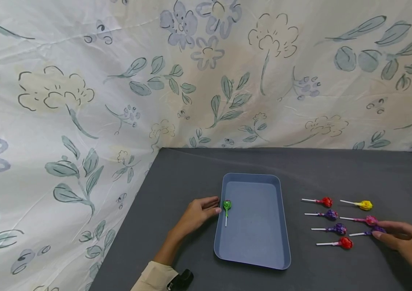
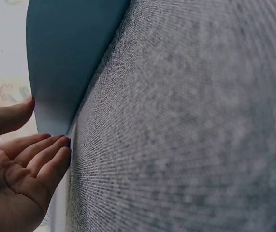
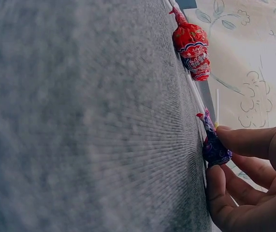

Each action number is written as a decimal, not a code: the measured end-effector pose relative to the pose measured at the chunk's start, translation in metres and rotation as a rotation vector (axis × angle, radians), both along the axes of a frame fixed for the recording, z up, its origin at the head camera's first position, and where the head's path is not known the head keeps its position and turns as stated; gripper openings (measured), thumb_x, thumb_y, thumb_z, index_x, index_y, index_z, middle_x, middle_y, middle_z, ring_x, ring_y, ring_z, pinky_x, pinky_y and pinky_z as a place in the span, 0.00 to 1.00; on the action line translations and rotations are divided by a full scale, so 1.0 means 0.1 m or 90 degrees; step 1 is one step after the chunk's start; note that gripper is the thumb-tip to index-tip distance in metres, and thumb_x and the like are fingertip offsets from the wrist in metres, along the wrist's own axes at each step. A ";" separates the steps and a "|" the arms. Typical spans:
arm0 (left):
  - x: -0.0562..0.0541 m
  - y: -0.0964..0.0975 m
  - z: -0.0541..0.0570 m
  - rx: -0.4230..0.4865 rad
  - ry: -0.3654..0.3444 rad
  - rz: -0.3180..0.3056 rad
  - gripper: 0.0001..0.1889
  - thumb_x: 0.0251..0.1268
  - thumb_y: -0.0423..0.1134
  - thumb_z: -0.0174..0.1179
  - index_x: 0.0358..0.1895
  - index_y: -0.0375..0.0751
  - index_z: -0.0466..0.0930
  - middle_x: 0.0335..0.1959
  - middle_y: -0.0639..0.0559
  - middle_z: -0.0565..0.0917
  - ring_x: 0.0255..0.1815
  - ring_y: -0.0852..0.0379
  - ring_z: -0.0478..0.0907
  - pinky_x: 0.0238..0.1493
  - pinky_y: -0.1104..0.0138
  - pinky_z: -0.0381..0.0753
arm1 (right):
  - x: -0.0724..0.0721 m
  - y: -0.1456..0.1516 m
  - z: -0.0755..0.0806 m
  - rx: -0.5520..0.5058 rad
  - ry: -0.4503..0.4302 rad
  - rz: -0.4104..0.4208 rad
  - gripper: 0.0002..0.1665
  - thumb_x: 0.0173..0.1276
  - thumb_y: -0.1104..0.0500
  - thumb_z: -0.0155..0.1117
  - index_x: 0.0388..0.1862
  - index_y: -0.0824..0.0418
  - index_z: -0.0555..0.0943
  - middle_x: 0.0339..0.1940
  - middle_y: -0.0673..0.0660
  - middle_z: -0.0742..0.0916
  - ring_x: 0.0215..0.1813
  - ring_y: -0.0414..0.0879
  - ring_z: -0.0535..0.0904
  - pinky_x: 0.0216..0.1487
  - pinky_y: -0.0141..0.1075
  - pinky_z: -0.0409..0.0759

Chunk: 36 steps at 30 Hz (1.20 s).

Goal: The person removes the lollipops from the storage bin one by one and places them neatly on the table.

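Observation:
My left hand (image 1: 198,213) lies beside the left side of a blue rectangular tray (image 1: 257,222), its fingertips at the rim and its fingers fairly straight. Inside that tray, along the left wall, is a green lollipop (image 1: 227,205) with its stick toward me. On the right, my right hand (image 1: 411,238) pinches the wrapped head of a purple lollipop (image 3: 216,149) between thumb and fingers, low at the table surface. Just beyond that one lies a pink lollipop (image 1: 370,220), close to the index finger. A yellow lollipop (image 1: 366,205) is farther back.
Left of my right hand is a column of lollipops: a red one (image 1: 326,202) at the back, two purple ones (image 1: 331,214), and another red one (image 1: 345,243) in front. All lie on the dark grey table (image 1: 191,169). Floral cloth (image 1: 191,105) hangs behind and at left.

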<state>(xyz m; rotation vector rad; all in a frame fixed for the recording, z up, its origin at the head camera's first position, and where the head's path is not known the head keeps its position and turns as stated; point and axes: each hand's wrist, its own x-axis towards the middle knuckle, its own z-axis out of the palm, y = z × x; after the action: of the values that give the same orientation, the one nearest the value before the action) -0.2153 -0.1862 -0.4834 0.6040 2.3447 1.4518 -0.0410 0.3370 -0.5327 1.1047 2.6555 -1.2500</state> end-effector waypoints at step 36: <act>-0.01 -0.01 -0.01 -0.007 0.014 -0.004 0.30 0.75 0.45 0.67 0.72 0.31 0.76 0.68 0.39 0.83 0.69 0.44 0.81 0.68 0.53 0.82 | -0.12 -0.72 0.73 0.017 0.103 0.049 0.41 0.78 0.43 0.68 0.73 0.73 0.71 0.70 0.79 0.74 0.63 0.75 0.72 0.50 0.62 0.76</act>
<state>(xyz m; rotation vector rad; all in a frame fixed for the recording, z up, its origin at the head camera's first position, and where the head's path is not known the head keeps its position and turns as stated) -0.2161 -0.1873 -0.4843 0.6273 2.3641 1.4350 -0.0530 0.2650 -0.4592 0.9329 2.8081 -1.3475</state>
